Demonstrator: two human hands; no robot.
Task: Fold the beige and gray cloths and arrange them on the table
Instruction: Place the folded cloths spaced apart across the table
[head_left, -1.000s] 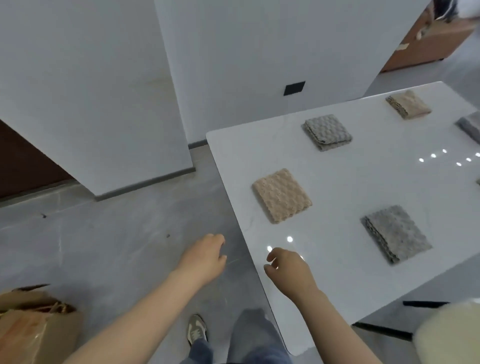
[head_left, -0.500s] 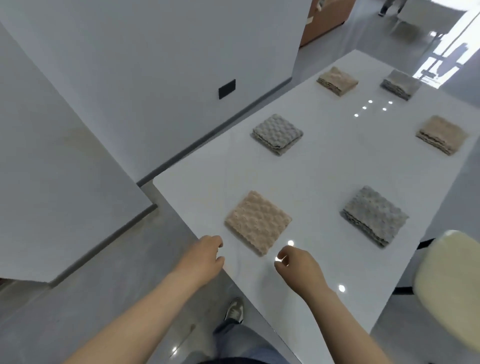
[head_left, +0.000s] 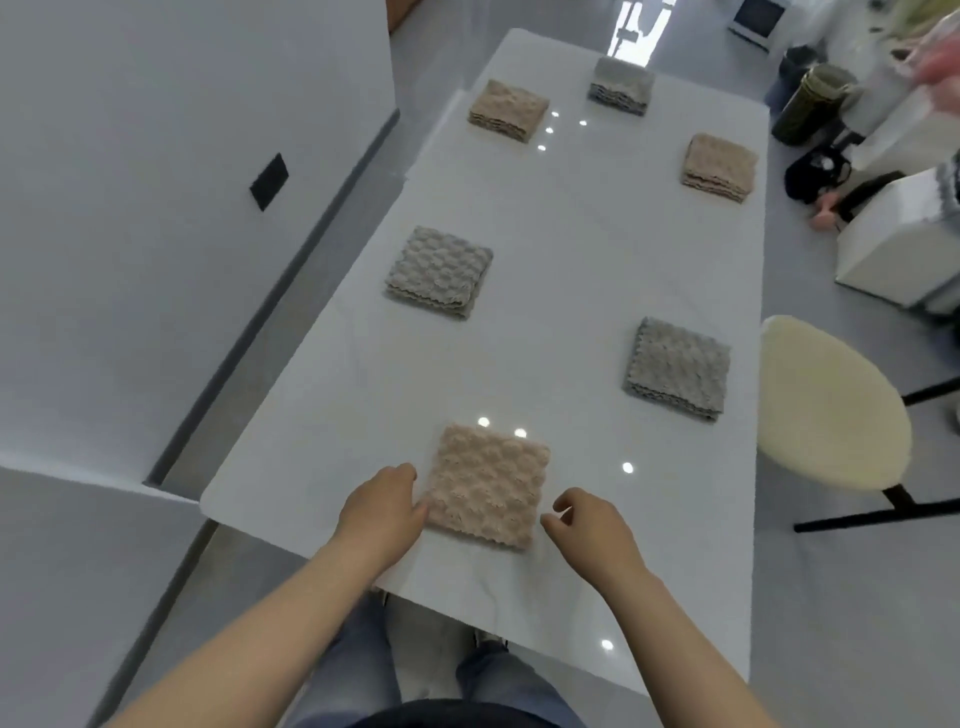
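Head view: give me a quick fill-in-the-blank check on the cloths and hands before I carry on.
The table holds ___ folded cloths in all.
The nearest cloth, lying between the left hand and the right hand, is ___ in colour.
The middle-left cloth and the middle-right cloth are both ___.
The cream stool stands at the table's ___ side.
Missing words: six; beige; gray; right.

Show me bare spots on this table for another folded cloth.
Free: the centre strip between left gray cloth and right gray cloth; the near right corner, right of right hand. Crowded: near beige cloth, between it and left hand.
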